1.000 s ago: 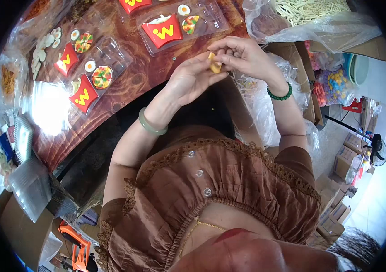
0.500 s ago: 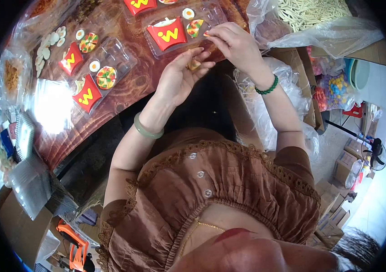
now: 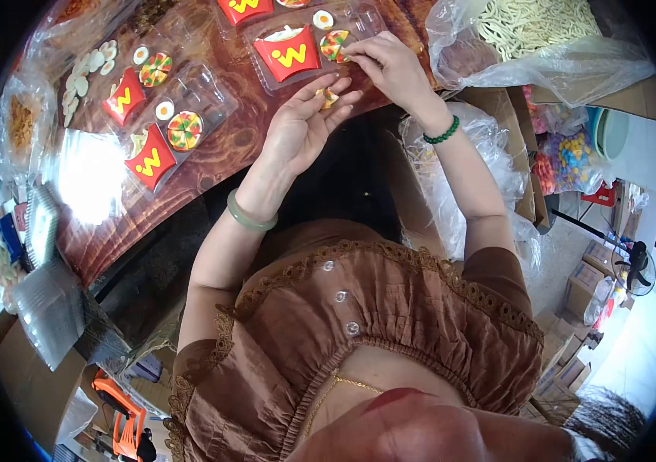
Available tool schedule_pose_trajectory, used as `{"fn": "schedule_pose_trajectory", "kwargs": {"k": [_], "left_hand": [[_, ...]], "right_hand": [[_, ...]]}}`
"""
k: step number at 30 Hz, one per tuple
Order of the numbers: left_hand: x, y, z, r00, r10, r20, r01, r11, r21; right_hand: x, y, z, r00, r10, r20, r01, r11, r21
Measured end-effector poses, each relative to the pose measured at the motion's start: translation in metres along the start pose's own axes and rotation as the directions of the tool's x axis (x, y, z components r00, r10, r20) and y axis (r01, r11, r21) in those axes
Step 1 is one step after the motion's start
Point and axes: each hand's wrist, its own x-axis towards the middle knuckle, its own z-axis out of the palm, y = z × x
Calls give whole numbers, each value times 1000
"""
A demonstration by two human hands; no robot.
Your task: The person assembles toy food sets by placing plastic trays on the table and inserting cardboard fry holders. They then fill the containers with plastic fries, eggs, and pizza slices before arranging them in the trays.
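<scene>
My left hand (image 3: 297, 127) is palm up with its fingers curled round a small toy pizza slice (image 3: 328, 98). My right hand (image 3: 393, 68) reaches over a clear plastic tray (image 3: 266, 79), its thumb and fingertips pinched at the right edge of a toy pizza (image 3: 333, 46). They appear to be on one of its slices, partly hidden by the fingers. Beside that pizza in the tray lie a toy fried egg (image 3: 322, 19) and a red toy fries box (image 3: 287, 55) with a yellow mark.
Two more red fries boxes (image 3: 150, 159) with pizzas and eggs lie in trays at left. Loose white pieces (image 3: 82, 77) are scattered beyond them. A plastic-lined box of pale strips (image 3: 536, 27) stands at upper right. Stacked clear trays (image 3: 49, 312) sit at the table's left edge.
My right hand has moved slightly left and down, bringing its fingertips from beside the pizza onto its edge. The left hand has tilted, showing more of the slice it holds.
</scene>
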Motion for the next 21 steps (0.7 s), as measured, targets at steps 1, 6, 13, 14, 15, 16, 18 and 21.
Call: {"fn": "schedule_pose_trajectory", "kwargs": {"k": [1, 6, 13, 14, 15, 16, 18, 21], "left_hand": [[-1, 0, 0, 1000, -3, 25, 3, 1000, -15], [0, 1, 2, 999, 1, 39, 1, 998, -59], [3, -2, 6, 1000, -2, -23, 1, 999, -50], [2, -1, 9, 1000, -2, -22, 1, 999, -51], [1, 1, 13, 1000, -12, -26, 10, 998, -66], [1, 2, 16, 999, -21, -30, 18, 997, -81], [5, 3, 12, 1000, -23, 4, 22, 1000, 4], [12, 2, 7, 999, -2, 54, -1, 999, 53]], "right_hand": [[0, -2, -1, 1000, 0, 1, 0, 1000, 3], [3, -35, -23, 988, 11, 152, -69, 921, 384], [-13, -42, -27, 924, 209, 321, -368, 713, 597], [-13, -40, -27, 924, 208, 322, -368, 713, 596], [-10, -38, -28, 922, 256, 292, -387, 658, 646], [-7, -38, -29, 915, 305, 264, -400, 599, 694], [1, -39, -39, 893, 306, 329, -447, 535, 717], [5, -42, -46, 898, 181, 401, -409, 680, 609]]}}
